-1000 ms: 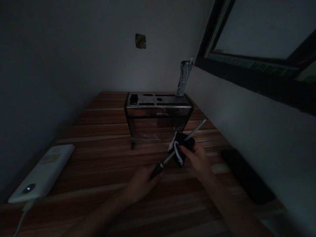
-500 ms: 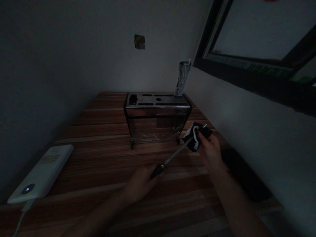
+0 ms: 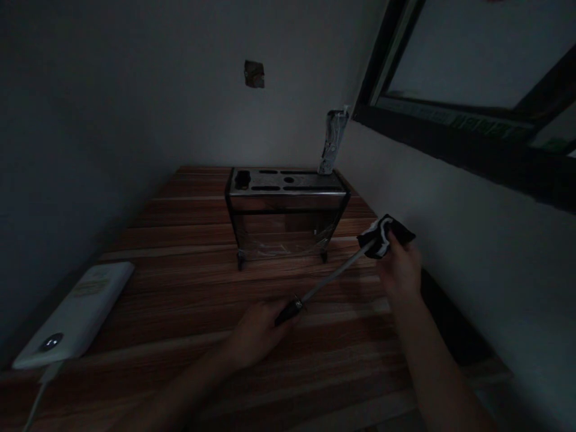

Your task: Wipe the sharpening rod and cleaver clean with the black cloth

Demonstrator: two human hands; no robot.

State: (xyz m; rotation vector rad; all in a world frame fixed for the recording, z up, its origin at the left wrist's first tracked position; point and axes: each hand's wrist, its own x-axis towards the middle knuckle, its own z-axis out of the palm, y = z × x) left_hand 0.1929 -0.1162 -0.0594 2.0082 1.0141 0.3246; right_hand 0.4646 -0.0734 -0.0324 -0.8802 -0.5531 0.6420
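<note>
My left hand (image 3: pixel 256 333) is closed round the dark handle of a sharpening rod (image 3: pixel 330 278), whose pale shaft slants up to the right. My right hand (image 3: pixel 400 270) is closed on a black cloth with a white edge (image 3: pixel 384 235), pinched round the far tip of the rod. Both hands hover over the wooden table (image 3: pixel 189 288), in front of and to the right of a clear knife holder with a slotted metal top (image 3: pixel 285 210). The room is dim.
A white power bank (image 3: pixel 76 315) with a cable lies at the table's left edge. A crumpled tube-like packet (image 3: pixel 332 141) stands on the holder's back right corner. A wall and a dark window frame (image 3: pixel 454 129) run along the right side.
My right hand has slid the cloth up the rod from near the handle to its tip. The left hand and the rod have stayed put.
</note>
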